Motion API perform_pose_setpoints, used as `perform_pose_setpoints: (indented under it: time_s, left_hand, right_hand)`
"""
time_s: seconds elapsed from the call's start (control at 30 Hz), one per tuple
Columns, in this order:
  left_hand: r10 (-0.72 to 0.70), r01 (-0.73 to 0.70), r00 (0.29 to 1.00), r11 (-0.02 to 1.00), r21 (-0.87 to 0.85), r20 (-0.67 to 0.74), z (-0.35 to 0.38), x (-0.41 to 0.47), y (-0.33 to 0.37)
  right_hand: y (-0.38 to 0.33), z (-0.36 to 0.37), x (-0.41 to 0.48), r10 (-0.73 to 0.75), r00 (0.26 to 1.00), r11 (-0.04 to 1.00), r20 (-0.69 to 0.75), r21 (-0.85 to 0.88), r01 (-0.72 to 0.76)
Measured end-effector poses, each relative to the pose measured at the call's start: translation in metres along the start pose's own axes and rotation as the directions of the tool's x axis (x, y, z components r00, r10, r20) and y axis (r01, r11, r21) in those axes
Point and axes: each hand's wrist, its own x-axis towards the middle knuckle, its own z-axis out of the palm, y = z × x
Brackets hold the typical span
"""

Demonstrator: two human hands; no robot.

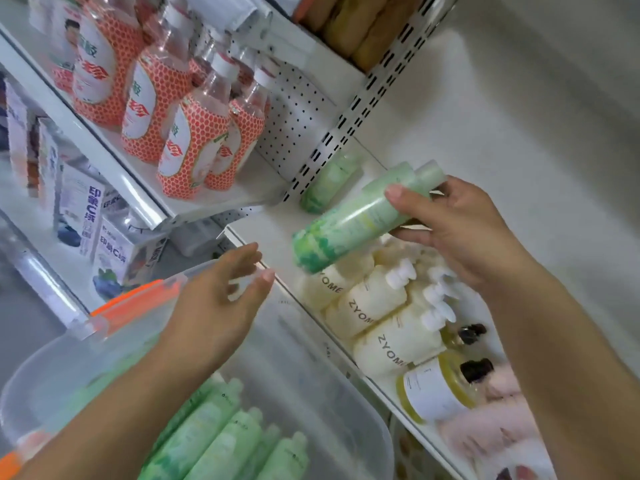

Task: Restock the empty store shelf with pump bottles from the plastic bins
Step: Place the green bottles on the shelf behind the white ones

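Observation:
My right hand [460, 233] grips a pale green bottle [349, 220] near its cap end and holds it tilted above the white store shelf [273, 233]. Another green bottle [329, 181] stands at the back of that shelf against the slotted upright. My left hand [221, 306] hovers with fingers apart and nothing in it, over the rim of a clear plastic bin [329, 393]. Several green bottles [221, 441] lie inside the bin. Cream pump bottles [370, 306] marked ZYOME stand in rows on the shelf under my right hand.
Amber-capped yellow bottles [440, 389] and pink items [491, 431] sit further along the shelf. Orange-patterned drink bottles [194, 133] fill the neighbouring shelf on the left, with cartons [86, 216] below. The bin has an orange clip [138, 299].

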Motion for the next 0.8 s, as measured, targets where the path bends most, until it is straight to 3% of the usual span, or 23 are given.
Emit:
perform_pose_setpoints:
  time_s: [0.07, 0.17, 0.27, 0.53, 0.67, 0.8]
  left_hand:
    - [0.105, -0.051, 0.987, 0.921, 0.386, -0.119, -0.002, 0.005, -0.009]
    - [0.143, 0.003, 0.97, 0.8, 0.6, -0.196, -0.008, 0.018, -0.025]
    - [0.084, 0.077, 0.975, 0.737, 0.671, -0.204, -0.011, 0.026, -0.033]
    - [0.025, 0.094, 0.991, 0.563, 0.821, -0.131, 0.007, 0.035, -0.039]
    - [0.049, 0.078, 0.991, 0.56, 0.825, -0.126, 0.011, 0.038, -0.045]
    - [0.061, 0.093, 0.987, 0.554, 0.827, -0.151, 0.016, 0.04, -0.047]
  right_hand:
    - [0.002, -0.008, 0.03, 0.02, 0.998, 0.999, -0.062, 0.027, -0.018]
    - [0.014, -0.012, 0.077, 0.045, 0.991, 0.999, -0.128, 0.02, -0.043]
    - [0.028, -0.009, 0.123, 0.076, 0.986, 0.996, -0.149, -0.034, -0.082]
    - [0.062, 0.015, 0.208, 0.288, 0.951, 0.927, -0.117, -0.215, -0.307]
    - [0.078, 0.022, 0.238, 0.434, 0.891, 0.843, -0.13, -0.289, -0.453]
    - [0.088, 0.02, 0.256, 0.487, 0.86, 0.814, -0.152, -0.277, -0.51]
